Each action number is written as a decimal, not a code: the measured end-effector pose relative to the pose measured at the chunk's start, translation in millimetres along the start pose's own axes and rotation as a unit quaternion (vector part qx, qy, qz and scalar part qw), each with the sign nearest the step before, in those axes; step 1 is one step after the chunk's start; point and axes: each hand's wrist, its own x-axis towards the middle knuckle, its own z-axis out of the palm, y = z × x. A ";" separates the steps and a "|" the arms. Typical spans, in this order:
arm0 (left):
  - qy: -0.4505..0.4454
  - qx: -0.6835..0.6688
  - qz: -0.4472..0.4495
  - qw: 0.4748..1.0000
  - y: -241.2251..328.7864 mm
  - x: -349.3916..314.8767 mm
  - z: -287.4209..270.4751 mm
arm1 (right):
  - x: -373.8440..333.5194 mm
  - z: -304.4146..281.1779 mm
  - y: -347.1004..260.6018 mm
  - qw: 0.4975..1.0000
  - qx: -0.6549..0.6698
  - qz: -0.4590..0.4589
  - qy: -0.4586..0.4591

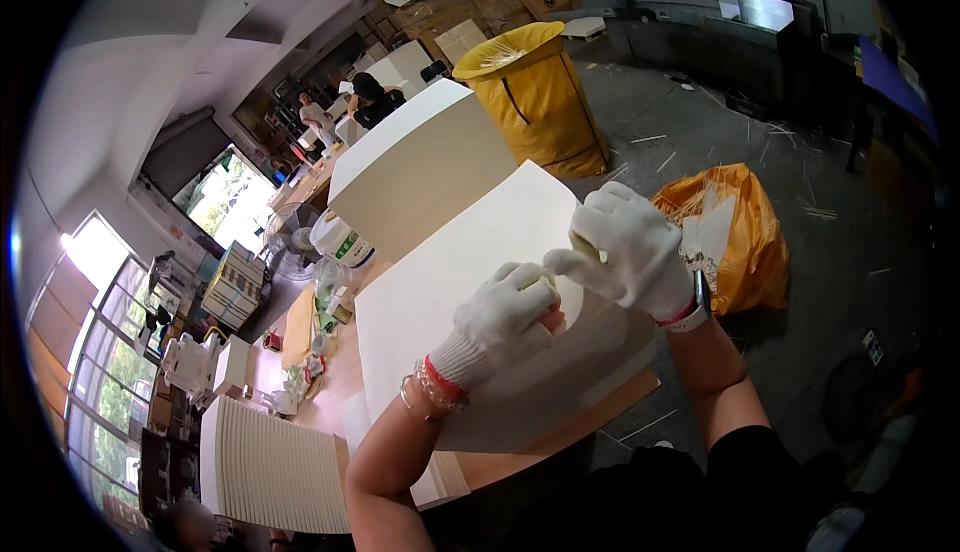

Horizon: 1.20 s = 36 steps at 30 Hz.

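A large white sheet [450,272] lies over the work table in front of me, its right side bending down near the table edge. My left hand [505,314], in a white knit glove with bare fingertips showing, is over the sheet with its fingers curled in. Whatever it may hold is hidden. Close beside it, my right hand [625,250], also gloved, is raised over the sheet's right edge. Its fingers are bent toward the thumb, and I cannot make out what is between them.
Beyond the sheet stands a tall white stack [420,172]. A pile of white boards [270,462] is at near left. A white tub [340,242] and clutter sit on the table's left. A yellow bin [545,102] and an orange bag of scraps [750,242] stand right; people work far back.
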 end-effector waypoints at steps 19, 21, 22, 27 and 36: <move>-0.020 -0.146 -0.096 0.984 3.4 -4.1 -12.9 | -28.5 21.3 23.1 0.993 -0.031 -0.027 0.106; -0.014 -0.146 -0.103 0.984 3.8 -5.8 -12.6 | -28.2 19.4 21.6 0.995 -0.007 -0.014 0.097; -0.003 -0.135 -0.105 0.985 4.5 -6.7 -11.7 | -27.7 19.2 20.9 0.995 -0.003 -0.016 0.100; 0.048 -0.070 -0.026 0.996 6.3 -7.0 -6.6 | -27.8 25.0 19.5 0.992 0.037 0.031 0.115; 0.024 -0.110 -0.027 0.993 0.5 -2.8 -4.2 | -29.4 24.6 27.4 0.988 -0.075 -0.079 0.112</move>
